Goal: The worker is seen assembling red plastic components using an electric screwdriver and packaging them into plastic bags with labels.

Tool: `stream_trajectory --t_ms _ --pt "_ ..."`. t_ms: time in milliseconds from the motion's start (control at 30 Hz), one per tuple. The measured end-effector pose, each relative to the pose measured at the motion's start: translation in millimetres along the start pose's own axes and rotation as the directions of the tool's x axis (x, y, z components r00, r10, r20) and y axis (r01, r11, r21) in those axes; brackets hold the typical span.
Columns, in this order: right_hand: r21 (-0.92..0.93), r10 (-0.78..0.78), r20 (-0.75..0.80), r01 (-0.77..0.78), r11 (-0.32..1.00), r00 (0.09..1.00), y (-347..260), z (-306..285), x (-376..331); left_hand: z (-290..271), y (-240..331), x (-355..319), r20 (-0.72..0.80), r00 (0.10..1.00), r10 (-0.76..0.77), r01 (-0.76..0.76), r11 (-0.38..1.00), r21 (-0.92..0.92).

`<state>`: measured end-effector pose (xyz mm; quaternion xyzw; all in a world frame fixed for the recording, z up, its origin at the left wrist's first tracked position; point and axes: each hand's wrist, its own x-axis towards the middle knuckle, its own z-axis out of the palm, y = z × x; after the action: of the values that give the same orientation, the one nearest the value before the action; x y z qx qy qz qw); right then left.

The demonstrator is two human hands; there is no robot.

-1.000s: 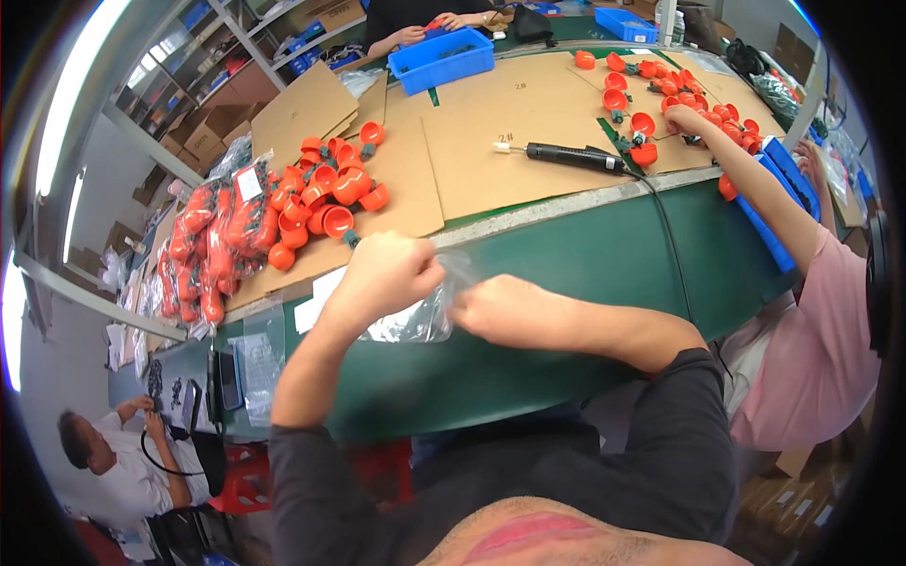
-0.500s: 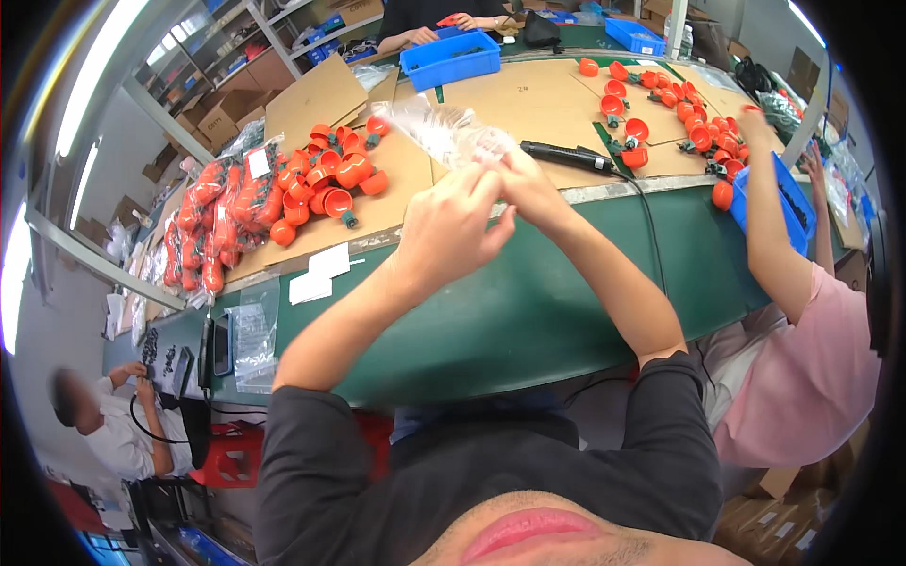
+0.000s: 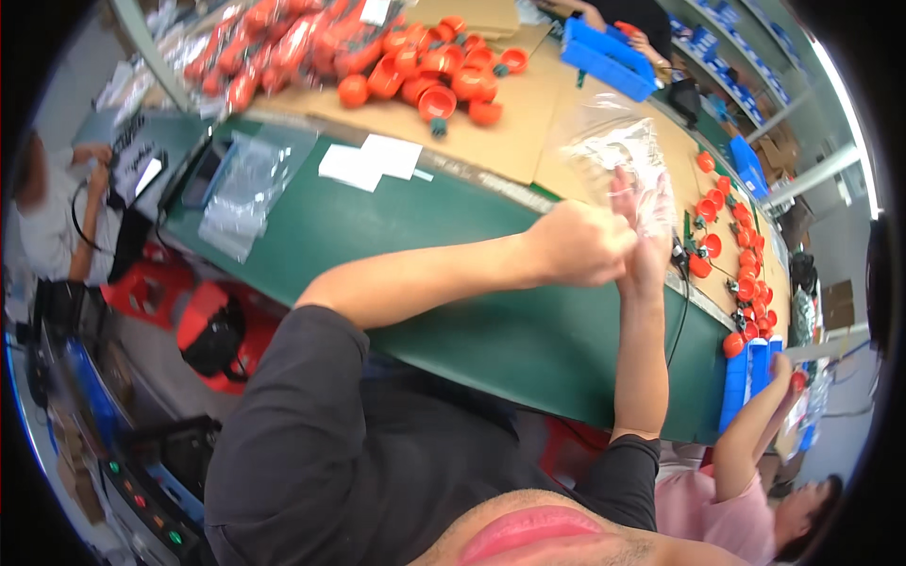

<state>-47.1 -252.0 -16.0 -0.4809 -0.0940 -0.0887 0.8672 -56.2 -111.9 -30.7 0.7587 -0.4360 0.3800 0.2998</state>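
Note:
A clear plastic bag is spread out over the cardboard-covered part of the bench. My right hand is in or behind this bag, its fingers stretched out and seen through the film. Closed in a fist, my left hand is at the bag's near edge beside the right wrist and seems to grip the film. A heap of loose red-orange cups with dark green fittings lies left of the hands. Farther left are red cups packed in clear bags. The black electric screwdriver is mostly hidden behind my right hand.
White paper slips and flat clear bags lie on the green bench. A blue bin stands at the far side. More red cups line the right, where a co-worker in pink sits by another blue bin.
The view has swung, tilting the bench. My right hand has gone from a pinch beside the left to stretched fingers in or behind the bag, which is spread wider; my left is now a fist.

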Motion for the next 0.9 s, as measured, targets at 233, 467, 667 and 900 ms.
stream_trajectory --t_ms 233,467,667,900 --pt "-0.136 0.156 0.195 -0.131 0.982 0.968 39.7 33.0 38.2 -26.1 -44.9 -15.8 -0.015 0.993 -0.114 0.114 0.962 0.249" --pt "0.102 -0.054 -0.003 0.054 0.993 0.999 71.3 2.1 140.9 -18.8 -53.0 -10.6 0.049 0.986 -0.159 0.159 0.987 -0.007" --pt "0.313 0.118 0.034 -0.123 0.942 0.992 47.1 62.3 122.8 -54.4 -77.7 4.9 -0.048 0.945 -0.322 0.326 0.93 0.169" --pt "0.258 -0.104 -0.032 0.109 0.96 0.994 66.4 44.7 124.3 -41.1 -68.1 2.3 -0.056 0.965 -0.257 0.262 0.956 0.135"
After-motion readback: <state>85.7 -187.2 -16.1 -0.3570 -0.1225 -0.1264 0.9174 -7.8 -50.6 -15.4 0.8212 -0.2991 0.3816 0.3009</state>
